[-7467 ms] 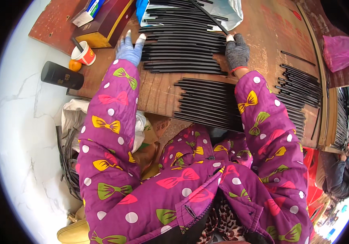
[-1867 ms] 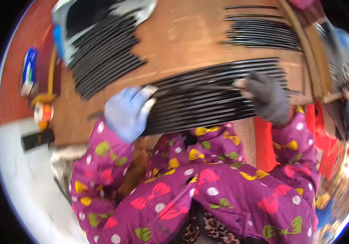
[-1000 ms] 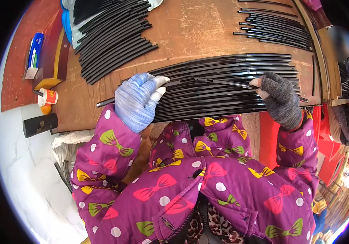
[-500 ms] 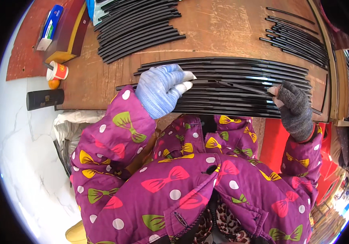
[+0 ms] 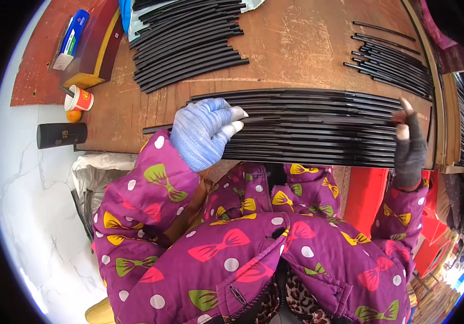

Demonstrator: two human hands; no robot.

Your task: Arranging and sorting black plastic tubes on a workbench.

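Note:
A row of long, thin black rods (image 5: pixel 318 137), each looking jointed partway along, lies side by side across the near edge of the brown table. My left hand (image 5: pixel 204 132), in a light blue glove with bare fingertips, pinches one black rod near the left part of the row. Another rod's end (image 5: pixel 153 129) sticks out to the left beneath that wrist. At the row's right end is my right hand (image 5: pixel 409 144), in a dark grey fingerless glove. Its index finger points away from me and the thumb stands apart, with nothing held between them.
Shorter black tubes (image 5: pixel 189 48) are piled at the back left, thinner black rods (image 5: pixel 391 65) at the back right. Along the left stand a wooden box (image 5: pixel 94 48), a blue-and-white carton (image 5: pixel 72 40), a paper cup (image 5: pixel 79 99), an orange fruit (image 5: pixel 74 116) and a black cylinder (image 5: pixel 62 135).
My right hand has let go of the slanted rod, moved a little right and spread its fingers. That rod now lies along the row. My left hand has shifted slightly left, still pinching.

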